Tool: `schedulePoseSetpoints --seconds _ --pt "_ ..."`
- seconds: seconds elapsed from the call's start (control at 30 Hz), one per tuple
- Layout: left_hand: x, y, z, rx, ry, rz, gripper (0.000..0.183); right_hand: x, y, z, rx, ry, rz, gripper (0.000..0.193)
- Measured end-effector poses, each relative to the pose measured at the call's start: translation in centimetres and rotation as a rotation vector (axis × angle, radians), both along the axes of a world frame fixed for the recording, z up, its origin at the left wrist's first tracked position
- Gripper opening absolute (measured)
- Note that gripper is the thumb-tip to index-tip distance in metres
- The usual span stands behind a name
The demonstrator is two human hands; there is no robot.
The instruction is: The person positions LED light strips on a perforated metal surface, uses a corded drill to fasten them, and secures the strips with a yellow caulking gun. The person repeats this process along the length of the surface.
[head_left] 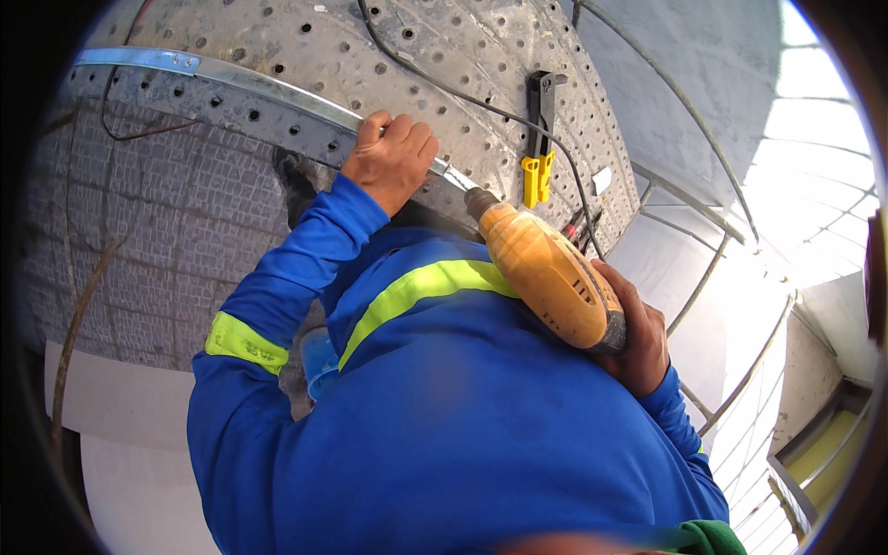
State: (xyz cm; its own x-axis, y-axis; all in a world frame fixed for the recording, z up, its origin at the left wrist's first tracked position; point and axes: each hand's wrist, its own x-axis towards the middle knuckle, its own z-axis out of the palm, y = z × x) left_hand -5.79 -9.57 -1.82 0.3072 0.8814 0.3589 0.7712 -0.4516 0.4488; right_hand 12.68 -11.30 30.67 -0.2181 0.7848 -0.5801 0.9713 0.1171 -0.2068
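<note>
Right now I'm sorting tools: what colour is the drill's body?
Yellow-orange drill, clearest in the head view.

A big grey wall (370,55) with many small round holes filled the top of the view. Lower on the left, it had a grid of thin wire mesh (157,250) over it. A black cable (481,106) ran across the holes. Near the bottom left there was a pale flat slab (120,416). On the right, thin bent metal rods (712,268) crossed a white wall (684,92). Bright daylight (814,139) came in at the far right.
</note>
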Motion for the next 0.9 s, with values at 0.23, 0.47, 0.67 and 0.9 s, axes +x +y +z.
schedulePoseSetpoints --seconds 0.23,0.47,0.67,0.9 --pt "0.15 0.06 -0.16 0.008 -0.018 0.016 0.018 -0.36 0.25 0.14 -0.006 -0.009 0.002 0.064" --pt "-0.06 -0.35 -0.19 -0.105 0.053 -0.043 0.045 -0.26 0.48 0.08 -0.021 -0.01 -0.005 0.063" --pt "-0.12 -0.05 -0.16 0.043 0.035 0.006 0.012 -0.2 0.64 0.02 -0.009 -0.007 0.018 0.062" --pt "-0.1 -0.02 -0.26 0.063 0.033 0.017 0.01 0.0 0.71 0.01 -0.012 -0.002 0.024 0.063"
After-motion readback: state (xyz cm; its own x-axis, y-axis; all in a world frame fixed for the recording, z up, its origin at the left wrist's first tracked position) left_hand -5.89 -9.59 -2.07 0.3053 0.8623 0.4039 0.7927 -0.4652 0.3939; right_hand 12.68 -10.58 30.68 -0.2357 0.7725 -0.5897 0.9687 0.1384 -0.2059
